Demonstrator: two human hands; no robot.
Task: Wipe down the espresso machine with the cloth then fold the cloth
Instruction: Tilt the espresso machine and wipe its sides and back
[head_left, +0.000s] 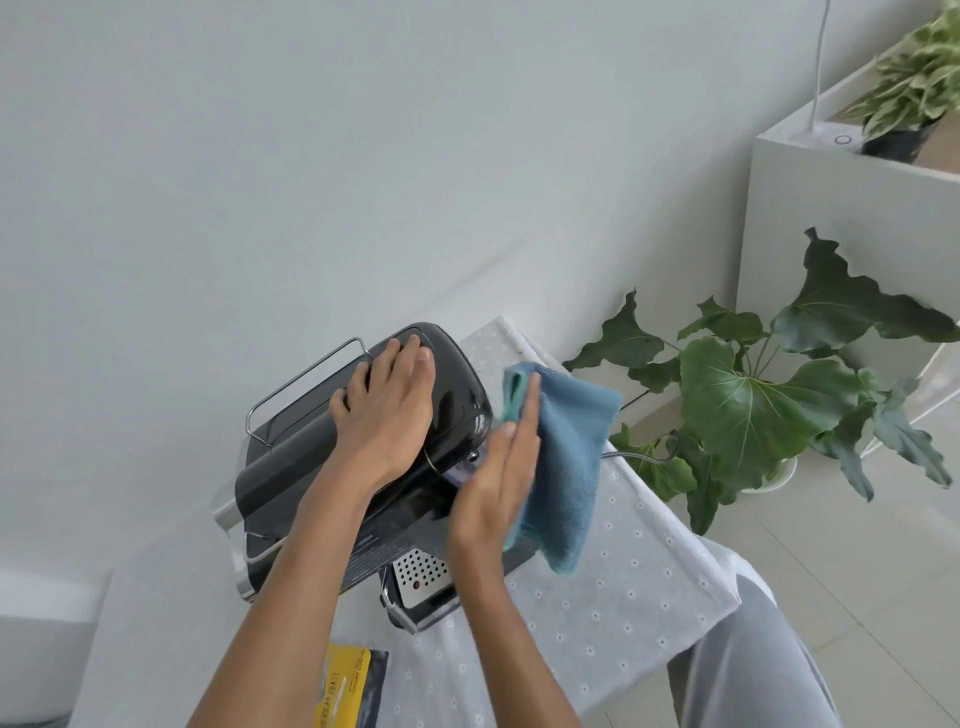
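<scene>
The black espresso machine (457, 395) stands on a small table with a white dotted tablecloth (639, 587). A chrome rail runs round its top and a perforated drip tray (421, 574) sticks out at the front. My left hand (387, 410) lies flat on the machine's top, fingers spread, holding nothing. My right hand (501, 483) grips a blue cloth (563, 457) and holds it against the machine's right side. The cloth hangs loosely, its lower corner reaching down near the tabletop.
A yellow and black packet (345, 686) lies on the table's near edge. A large-leaved potted plant (769, 410) stands on the floor to the right. Behind it rises a white cabinet (852, 234) with a second plant on top. A white wall is behind the table.
</scene>
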